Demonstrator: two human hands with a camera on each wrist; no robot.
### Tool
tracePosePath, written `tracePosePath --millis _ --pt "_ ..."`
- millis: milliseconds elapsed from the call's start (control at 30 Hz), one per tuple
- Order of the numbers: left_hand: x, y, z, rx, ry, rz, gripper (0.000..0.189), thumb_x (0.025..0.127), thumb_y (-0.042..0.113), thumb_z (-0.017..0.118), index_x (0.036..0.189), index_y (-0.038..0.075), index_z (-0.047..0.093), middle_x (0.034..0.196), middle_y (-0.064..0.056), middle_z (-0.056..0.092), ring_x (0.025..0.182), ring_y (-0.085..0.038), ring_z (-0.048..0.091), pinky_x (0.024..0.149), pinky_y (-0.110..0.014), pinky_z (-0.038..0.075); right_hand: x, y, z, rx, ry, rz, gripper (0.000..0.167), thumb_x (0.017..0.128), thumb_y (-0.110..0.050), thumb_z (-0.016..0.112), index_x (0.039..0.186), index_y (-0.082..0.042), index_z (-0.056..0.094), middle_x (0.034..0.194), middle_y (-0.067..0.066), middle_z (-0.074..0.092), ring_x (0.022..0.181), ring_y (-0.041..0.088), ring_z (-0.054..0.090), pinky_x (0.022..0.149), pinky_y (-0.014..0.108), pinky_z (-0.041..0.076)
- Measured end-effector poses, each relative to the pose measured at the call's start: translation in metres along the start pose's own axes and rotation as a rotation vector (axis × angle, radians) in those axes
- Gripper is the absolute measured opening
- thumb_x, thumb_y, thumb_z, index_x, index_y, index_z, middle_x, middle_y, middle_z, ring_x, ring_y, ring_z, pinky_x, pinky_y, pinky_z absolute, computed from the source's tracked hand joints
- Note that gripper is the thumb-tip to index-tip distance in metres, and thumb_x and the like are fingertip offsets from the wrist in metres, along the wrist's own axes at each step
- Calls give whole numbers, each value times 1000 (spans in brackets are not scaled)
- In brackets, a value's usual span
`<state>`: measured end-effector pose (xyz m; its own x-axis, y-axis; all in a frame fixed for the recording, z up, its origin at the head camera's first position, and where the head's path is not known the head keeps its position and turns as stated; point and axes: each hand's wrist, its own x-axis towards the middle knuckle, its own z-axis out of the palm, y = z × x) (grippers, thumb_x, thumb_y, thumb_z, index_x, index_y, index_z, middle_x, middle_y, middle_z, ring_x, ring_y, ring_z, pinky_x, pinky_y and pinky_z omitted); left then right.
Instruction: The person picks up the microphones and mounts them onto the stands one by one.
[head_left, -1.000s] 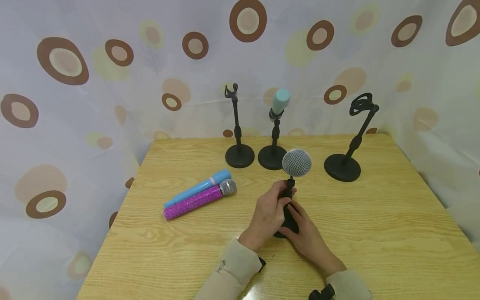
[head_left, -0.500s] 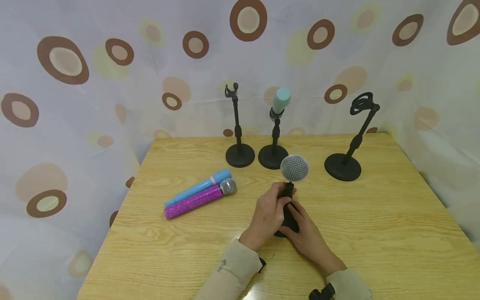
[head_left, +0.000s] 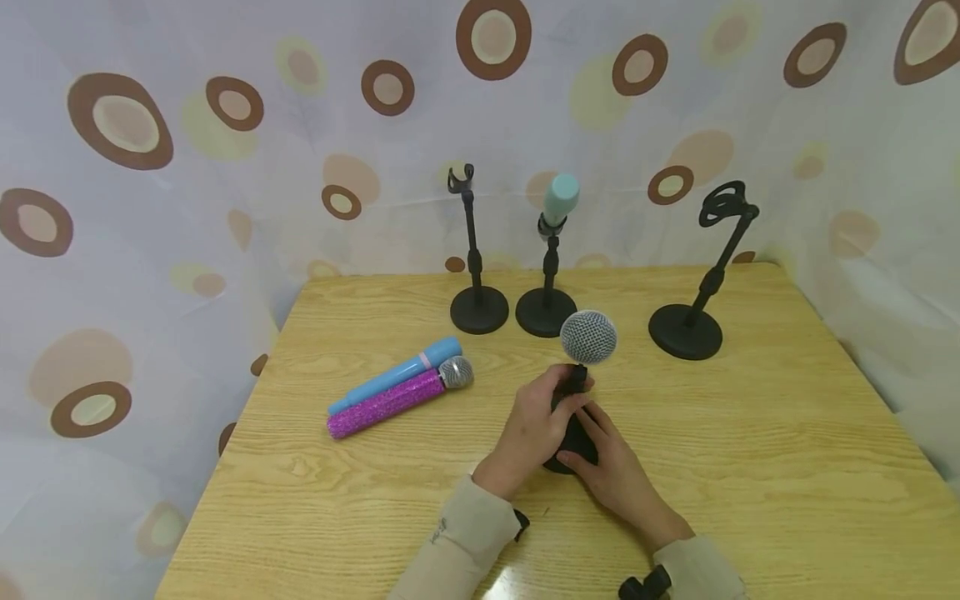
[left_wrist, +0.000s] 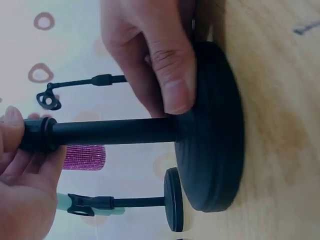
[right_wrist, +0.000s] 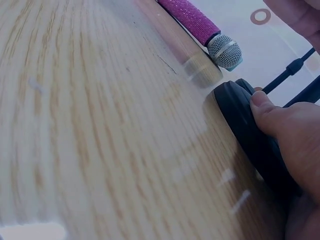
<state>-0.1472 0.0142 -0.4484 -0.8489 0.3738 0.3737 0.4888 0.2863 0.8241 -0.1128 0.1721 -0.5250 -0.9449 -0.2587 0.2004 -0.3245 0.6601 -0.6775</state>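
Two hands [head_left: 531, 427] [head_left: 621, 473] gripping black stand [head_left: 579, 442], pole [left_wrist: 112, 131] upright, microphone head [head_left: 588, 337] uppermost

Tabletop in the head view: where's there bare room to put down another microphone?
Free: the tabletop right of the right hand, nearer than the far-right stand; also front-left, between the purple microphone and left sleeve. Crowded: back middle, where two stands sit close together, and around the held stand.

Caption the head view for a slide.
Left hand grips a black stand, right hand holds its base; a blue microphone and a purple microphone lie side by side.
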Motion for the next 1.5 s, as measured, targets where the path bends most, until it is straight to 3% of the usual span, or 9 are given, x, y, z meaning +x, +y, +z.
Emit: tracePosePath --millis 200,333,433,600,833,1033,1300,1500 --pt "8 -1 -3 10 -84 28 17 103 16 48 115 10 57 110 -4 67 106 -11 65 94 -20 52 -1 0 0 13 -23 21 75 91 -21 72 148 10 34 159 23 27 142 47 35 109 62 38" --pt "9 -2 1 -88 -170 10 16 105 11 42 116 7 53 109 -8 61 100 -17 62 90 -20 51 -2 0 0 17 -21 10 75 91 -20 72 150 6 34 158 23 28 142 47 36 109 63 38" --pt "8 -4 7 -172 -216 -40 15 106 18 45 115 6 50 101 -7 56 89 -13 58 82 -19 49 -4 1 -1 33 -25 -16 74 91 -18 72 151 2 35 158 22 30 142 44 37 108 61 39" --pt "14 -3 11 -203 -194 -119 24 101 32 57 100 9 49 82 0 49 71 -5 48 66 -18 43 -4 1 -3 34 -15 -46 73 92 -18 70 152 1 33 158 20 31 142 43 38 108 60 40" --pt "26 -7 12 -289 -203 -148 34 99 26 61 76 9 44 66 1 38 59 -7 39 59 -20 35 -4 2 -2 27 -22 -33 71 93 -21 69 151 1 34 159 20 29 141 43 39 107 60 41" --pt "30 -10 14 -382 -194 -152 35 98 20 62 72 9 41 62 1 33 56 -8 35 60 -20 35 -4 2 -1 20 -29 -20 72 93 -22 69 151 3 34 159 22 28 142 44 36 109 62 38" --pt "36 -12 11 -526 -265 -205 33 98 10 60 75 10 37 65 2 33 57 -10 37 61 -24 39 -2 2 0 26 -37 -6 72 93 -22 70 151 4 35 158 22 29 142 45 37 109 63 38" --pt "43 -14 7 -572 -374 -233 37 99 9 58 72 10 32 62 1 32 55 -21 36 62 -30 39 -3 2 -1 26 -47 10 72 93 -23 69 151 4 35 158 22 30 141 45 39 108 62 39"
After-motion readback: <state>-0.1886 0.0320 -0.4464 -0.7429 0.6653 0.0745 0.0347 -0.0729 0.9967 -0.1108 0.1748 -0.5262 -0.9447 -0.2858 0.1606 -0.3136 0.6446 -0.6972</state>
